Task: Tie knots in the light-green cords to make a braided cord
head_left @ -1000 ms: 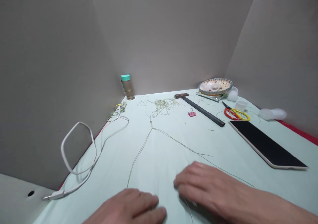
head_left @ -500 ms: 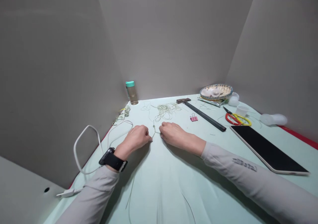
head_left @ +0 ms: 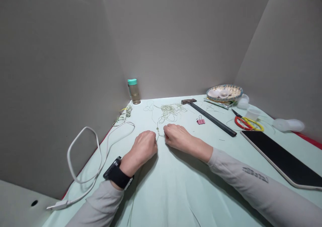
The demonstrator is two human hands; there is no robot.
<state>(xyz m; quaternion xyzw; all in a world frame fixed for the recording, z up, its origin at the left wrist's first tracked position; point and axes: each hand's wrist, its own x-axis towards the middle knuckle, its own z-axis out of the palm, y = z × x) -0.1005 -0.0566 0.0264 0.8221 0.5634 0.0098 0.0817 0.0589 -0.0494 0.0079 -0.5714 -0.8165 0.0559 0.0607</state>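
Observation:
A small knotted piece of thin pale-green cord (head_left: 158, 129) lies on the cloth between my hands, its strands running out to either side. My left hand (head_left: 144, 148), with a black watch on the wrist, is closed on one strand just below and left of the knots. Closed on another strand, my right hand (head_left: 177, 136) rests to the right of them. The fingertips of both hands are mostly hidden behind the knuckles. Beyond them lies a loose tangle of the same cord (head_left: 171, 111).
A hammer (head_left: 213, 118), a pink binder clip (head_left: 200, 121), scissors (head_left: 248, 123) and a tablet (head_left: 284, 158) lie on the right. A woven basket (head_left: 226, 92) stands far right, a bottle (head_left: 135, 93) far left. A white cable (head_left: 97, 141) loops along the left edge.
My left hand has shifted slightly nearer and turned so its back faces up more. My right hand stays in nearly the same place by the knots. The camera view has tilted slightly.

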